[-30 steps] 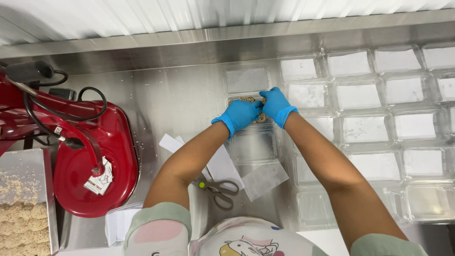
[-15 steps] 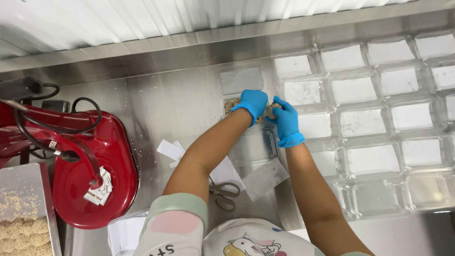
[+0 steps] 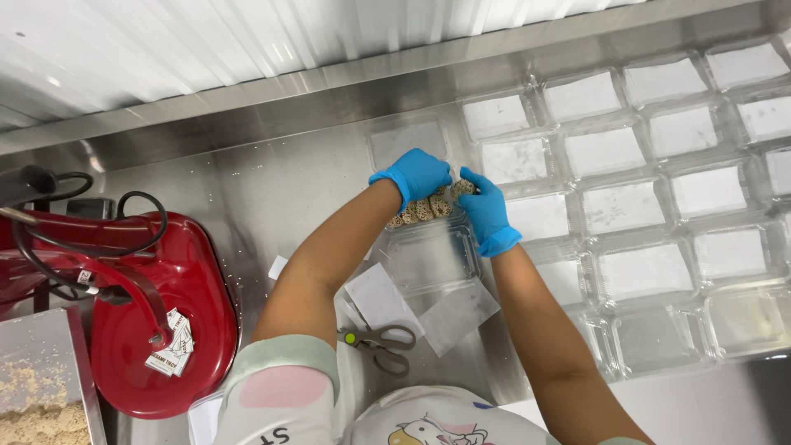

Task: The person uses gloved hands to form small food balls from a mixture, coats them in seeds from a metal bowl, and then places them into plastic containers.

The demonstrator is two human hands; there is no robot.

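Note:
Both my hands wear blue gloves and meet near the back of a steel counter [image 3: 272, 198]. My left hand [image 3: 414, 175] and my right hand [image 3: 484, 208] press from either side on a row of small brown seed-coated rolls [image 3: 424, 208]. The rolls lie at the far end of an open clear plastic clamshell box [image 3: 432, 255], whose lid lies flat toward me. Behind my left hand a white paper liner [image 3: 408, 140] lies on the counter.
Several clear trays with white paper liners [image 3: 626, 210] fill the right side. A red machine [image 3: 156, 321] with black cables stands at left, beside a tray of crumbs [image 3: 37, 412]. Scissors [image 3: 379, 339] and loose white papers [image 3: 457, 313] lie near me.
My hands have closed in around the rolls and now squeeze the row together at the box's far end. The view has shifted slightly.

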